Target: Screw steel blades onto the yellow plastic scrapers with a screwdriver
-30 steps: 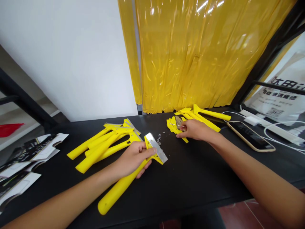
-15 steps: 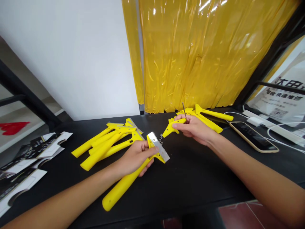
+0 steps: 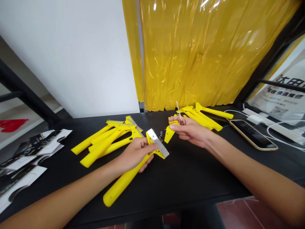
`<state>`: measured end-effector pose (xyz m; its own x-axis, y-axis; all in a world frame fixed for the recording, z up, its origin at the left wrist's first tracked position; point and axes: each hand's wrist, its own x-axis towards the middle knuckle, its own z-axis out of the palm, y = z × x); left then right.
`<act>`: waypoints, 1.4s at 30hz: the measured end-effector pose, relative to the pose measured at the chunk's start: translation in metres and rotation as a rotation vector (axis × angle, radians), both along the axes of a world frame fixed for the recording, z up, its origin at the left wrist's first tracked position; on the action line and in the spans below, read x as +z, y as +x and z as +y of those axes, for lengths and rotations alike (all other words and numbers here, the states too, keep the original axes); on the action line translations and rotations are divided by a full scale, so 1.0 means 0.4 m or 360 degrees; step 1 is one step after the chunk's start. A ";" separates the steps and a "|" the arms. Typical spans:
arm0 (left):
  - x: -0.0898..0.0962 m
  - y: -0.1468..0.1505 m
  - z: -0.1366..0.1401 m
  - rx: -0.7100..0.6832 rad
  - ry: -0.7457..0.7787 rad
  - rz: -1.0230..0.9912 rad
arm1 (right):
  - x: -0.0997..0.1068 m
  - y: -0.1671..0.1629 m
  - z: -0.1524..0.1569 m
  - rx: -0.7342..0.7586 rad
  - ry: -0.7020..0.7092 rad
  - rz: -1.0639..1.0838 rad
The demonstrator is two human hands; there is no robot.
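Observation:
My left hand (image 3: 135, 152) is closed round the neck of a yellow scraper (image 3: 122, 187), thumb pressing on its flat metal blade (image 3: 157, 143). The scraper's long handle points toward me. Across from it, my right hand (image 3: 193, 131) pinches a small yellow cover plate (image 3: 169, 134). A thin rod-like tool (image 3: 178, 111) with a reddish part also sticks up from that hand; its kind is unclear. Small screws (image 3: 161, 136) lie on the black table between the hands. More small yellow plates are partly hidden behind my right fingers.
Several yellow scrapers with blades (image 3: 102, 143) lie piled at left. Yellow handles (image 3: 211, 114) lie at the back right, near a phone (image 3: 254, 134) and a white power strip (image 3: 274, 125) with cables. Printed cards (image 3: 35, 156) are stacked on the far left. A yellow strip curtain (image 3: 190, 57) hangs behind.
My right hand has moved slightly left and turned, so the cover plate now tilts more downward and the thin tool leans differently. My left hand still holds the scraper in nearly the same place.

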<state>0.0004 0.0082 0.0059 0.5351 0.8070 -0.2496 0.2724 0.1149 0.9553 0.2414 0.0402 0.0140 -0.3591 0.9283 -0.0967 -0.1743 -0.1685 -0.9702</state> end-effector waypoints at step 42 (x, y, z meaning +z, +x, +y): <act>-0.007 -0.002 0.001 -0.0046 0.0079 -0.0013 | -0.036 -0.066 -0.039 -0.0074 0.0480 -0.0588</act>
